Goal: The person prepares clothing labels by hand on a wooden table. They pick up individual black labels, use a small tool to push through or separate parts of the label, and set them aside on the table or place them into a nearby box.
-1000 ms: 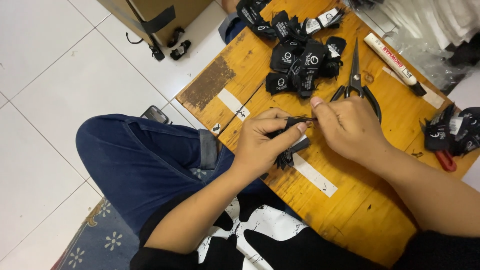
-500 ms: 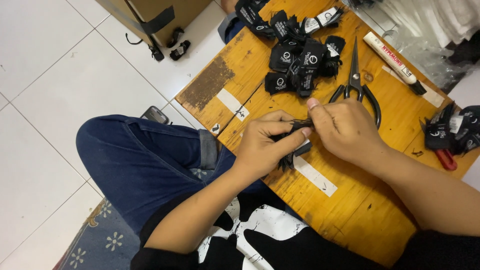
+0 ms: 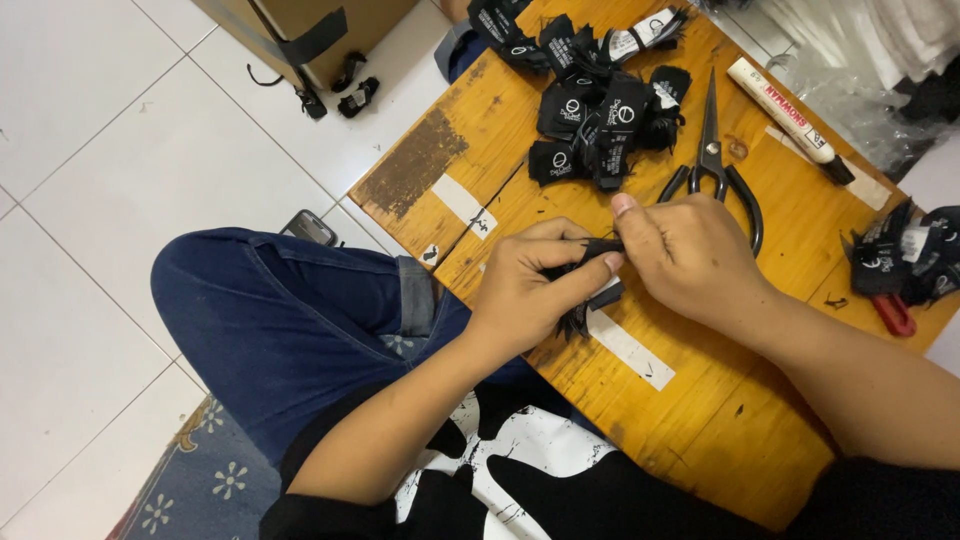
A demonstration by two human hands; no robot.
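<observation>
2 bare hands, left hand (image 3: 525, 290) and right hand (image 3: 695, 255), pinch 1 black fabric label (image 3: 597, 247). Just beyond the fingertips: 1 pair of black metal scissors (image 3: 712, 160), 1 white marker pen (image 3: 785, 108), 2 heaps of black woven labels (image 3: 600, 110), uncountable.

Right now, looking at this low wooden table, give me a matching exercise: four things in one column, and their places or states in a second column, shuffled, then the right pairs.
Things:
1. black-handled metal scissors
2. white marker pen with a black cap
3. pile of black fabric labels
4. small black fabric piece

Places:
A. pinched between the left hand and right hand
B. far table edge, right of the scissors
C. left of the scissors
D. just beyond the right hand

Pairs: 1-D, 2-B, 3-C, 4-A
</observation>
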